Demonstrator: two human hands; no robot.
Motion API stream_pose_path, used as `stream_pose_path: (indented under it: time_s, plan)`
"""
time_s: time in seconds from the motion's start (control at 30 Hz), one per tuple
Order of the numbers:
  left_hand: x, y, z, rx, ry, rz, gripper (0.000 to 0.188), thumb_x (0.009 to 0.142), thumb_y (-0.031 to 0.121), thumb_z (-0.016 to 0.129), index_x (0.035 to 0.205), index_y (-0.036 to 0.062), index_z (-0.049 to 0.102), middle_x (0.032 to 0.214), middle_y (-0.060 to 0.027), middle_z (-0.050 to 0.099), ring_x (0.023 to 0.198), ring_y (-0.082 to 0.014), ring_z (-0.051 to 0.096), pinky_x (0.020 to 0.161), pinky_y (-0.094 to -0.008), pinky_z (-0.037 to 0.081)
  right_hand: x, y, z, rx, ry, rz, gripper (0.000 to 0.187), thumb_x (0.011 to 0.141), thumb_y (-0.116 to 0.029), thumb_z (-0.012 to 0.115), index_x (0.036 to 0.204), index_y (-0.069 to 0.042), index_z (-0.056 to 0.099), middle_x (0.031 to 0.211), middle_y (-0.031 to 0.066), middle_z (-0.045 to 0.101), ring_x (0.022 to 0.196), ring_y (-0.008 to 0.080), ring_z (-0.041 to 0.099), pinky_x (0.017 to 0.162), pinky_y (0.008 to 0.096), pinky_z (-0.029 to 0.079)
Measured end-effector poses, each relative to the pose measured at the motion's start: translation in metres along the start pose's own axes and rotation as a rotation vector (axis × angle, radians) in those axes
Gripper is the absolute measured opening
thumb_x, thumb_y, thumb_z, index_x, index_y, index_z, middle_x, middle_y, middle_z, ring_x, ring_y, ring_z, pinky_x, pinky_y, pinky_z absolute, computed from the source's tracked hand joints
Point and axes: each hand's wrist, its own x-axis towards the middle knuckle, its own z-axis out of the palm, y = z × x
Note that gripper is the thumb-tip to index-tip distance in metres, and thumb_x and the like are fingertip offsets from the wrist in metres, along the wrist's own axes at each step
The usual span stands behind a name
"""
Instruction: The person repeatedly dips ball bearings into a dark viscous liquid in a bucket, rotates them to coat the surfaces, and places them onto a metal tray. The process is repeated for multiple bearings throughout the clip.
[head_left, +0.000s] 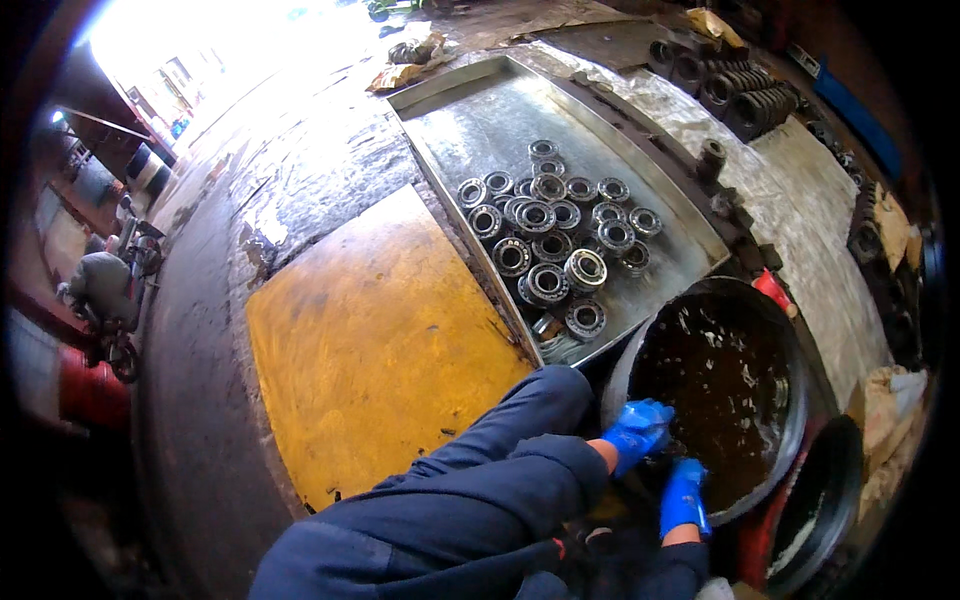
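Note:
My left hand (640, 434), in a blue glove, is at the near left rim of a round tub (622, 362) of dark brown liquid (718, 385). Its fingers are curled closed. Just below and to the right, my right hand (685, 494), gloved the same way, bends its fingers toward the left one at the tub's near edge. Whatever lies between the two hands is too dark and small to make out. Beyond my knee, a shallow metal tray (455, 115) bears a heap of ring-shaped metal bearings (550, 245), some stacked on others.
A yellow metal plate (370, 350) lies left of the tray. Right of the tub are a red-handled thing (772, 290) and a second dark round container (820, 510). Several dark coiled or ridged metal parts (745, 98) sit at the far right. A motorcycle (115, 290) stands far left.

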Motion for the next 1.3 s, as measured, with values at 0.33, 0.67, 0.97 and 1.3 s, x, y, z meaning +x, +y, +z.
stream_pose_path:
  time_s: [0.33,0.67,0.97,1.3]
  plan:
    - [0.001,-0.004,0.013,-0.041,0.114,0.039,0.032,0.080,0.023,0.070,0.107,0.0064,0.069,0.100,-0.0178,0.072,0.098,-0.0406,0.068,0.083,-0.0513,0.056,-0.002,0.034,0.039,0.372,0.126,0.018,0.037,0.104,-0.032,0.056,0.136,-0.015,0.067,0.137,0.0125,0.068,0.120,0.0320,0.067,0.096,0.0488,0.054]
    - [-0.004,0.011,-0.008,-0.049,0.067,0.010,0.026,0.087,0.018,0.063,0.109,0.0077,0.072,0.107,-0.0203,0.073,0.102,-0.0422,0.068,0.088,-0.0516,0.055,-0.001,0.032,0.051,0.581,0.283,0.057,0.035,0.105,-0.030,0.055,0.120,-0.004,0.073,0.126,0.0194,0.072,0.114,0.0362,0.070,0.091,0.0489,0.056]
    - [-0.006,0.006,-0.007,-0.089,0.098,0.032,0.026,0.086,0.019,0.065,0.108,0.0074,0.072,0.103,-0.0211,0.073,0.098,-0.0428,0.069,0.085,-0.0514,0.057,0.043,0.007,0.037,0.031,0.132,-0.013,0.047,0.109,-0.036,0.048,0.132,0.002,0.065,0.124,0.0138,0.070,0.106,0.0315,0.064,0.095,0.0436,0.052]
    - [-0.025,-0.026,-0.001,0.046,0.074,-0.052,0.019,0.088,0.019,0.067,0.104,0.0085,0.069,0.099,-0.0177,0.071,0.097,-0.0404,0.069,0.077,-0.0487,0.057,0.012,-0.016,0.091,1.717,0.215,-0.019,0.050,0.108,-0.042,0.049,0.141,-0.006,0.062,0.139,0.0183,0.065,0.127,0.0352,0.061,0.101,0.0434,0.050]
